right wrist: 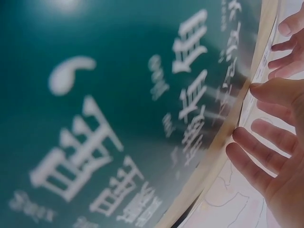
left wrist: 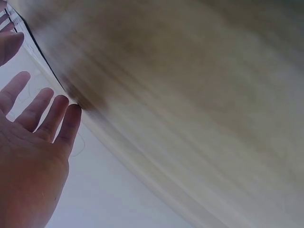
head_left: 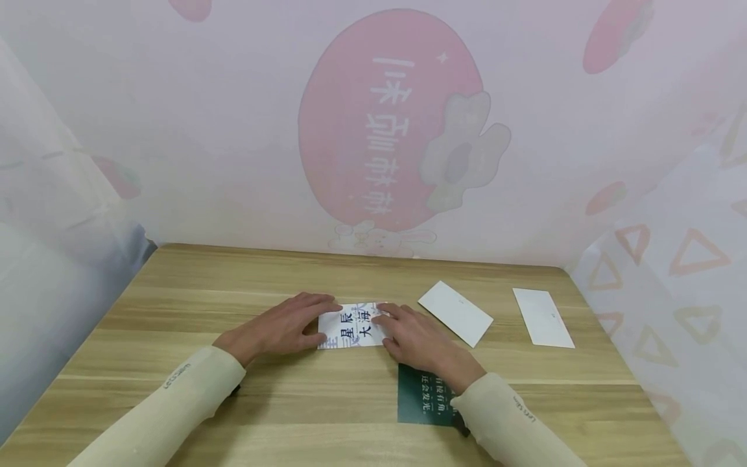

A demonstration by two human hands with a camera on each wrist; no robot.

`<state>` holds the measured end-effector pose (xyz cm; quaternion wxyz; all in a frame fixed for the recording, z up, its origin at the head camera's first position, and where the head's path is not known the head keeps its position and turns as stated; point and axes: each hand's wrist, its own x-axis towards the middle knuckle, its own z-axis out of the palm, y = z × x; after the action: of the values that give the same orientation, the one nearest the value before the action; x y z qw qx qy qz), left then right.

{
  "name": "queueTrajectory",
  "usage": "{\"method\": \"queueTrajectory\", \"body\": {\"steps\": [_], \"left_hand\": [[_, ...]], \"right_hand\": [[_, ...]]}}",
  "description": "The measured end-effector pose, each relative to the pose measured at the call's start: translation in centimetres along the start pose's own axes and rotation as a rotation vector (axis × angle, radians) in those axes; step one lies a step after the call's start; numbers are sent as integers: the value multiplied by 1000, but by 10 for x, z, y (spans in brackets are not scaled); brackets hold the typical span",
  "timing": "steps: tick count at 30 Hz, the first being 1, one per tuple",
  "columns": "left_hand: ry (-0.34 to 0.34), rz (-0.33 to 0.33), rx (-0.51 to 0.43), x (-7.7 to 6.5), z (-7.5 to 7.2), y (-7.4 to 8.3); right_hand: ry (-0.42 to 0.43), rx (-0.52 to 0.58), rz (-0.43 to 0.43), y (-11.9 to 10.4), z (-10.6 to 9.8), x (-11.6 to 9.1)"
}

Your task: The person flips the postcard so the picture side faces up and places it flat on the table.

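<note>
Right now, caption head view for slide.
Left hand and right hand at printed card; green card, two white cards nearby.

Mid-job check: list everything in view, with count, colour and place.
Lettered card: 1, white with dark lettering, between the hands
White cards: 2, white, table's right side
Green card: 1, green with white lettering, partly hidden below right wrist
Table: 1, wood-brown, under the cards
Backdrop: pale with pink prints, around the table
Left hand: 1, bare, at lettered card's left end
Right hand: 1, bare, at its right end
Sleeves: 2, cream, on the forearms
</note>
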<state>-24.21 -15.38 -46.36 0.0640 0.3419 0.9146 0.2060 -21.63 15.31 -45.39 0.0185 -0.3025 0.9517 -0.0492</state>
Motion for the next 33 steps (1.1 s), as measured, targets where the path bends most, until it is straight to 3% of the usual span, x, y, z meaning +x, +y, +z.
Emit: {"method": "queueTrajectory", "body": {"steps": [7, 25, 33], "left_hand": [[-15, -36, -8, 4, -2, 4], [66, -21, 59, 11, -1, 10], [71, -40, 80, 16, 1, 15]], "right_hand": [[40, 8, -18, 4, 0, -1], [82, 40, 35, 11, 0, -9], [125, 46, 17, 15, -1, -14]]}}
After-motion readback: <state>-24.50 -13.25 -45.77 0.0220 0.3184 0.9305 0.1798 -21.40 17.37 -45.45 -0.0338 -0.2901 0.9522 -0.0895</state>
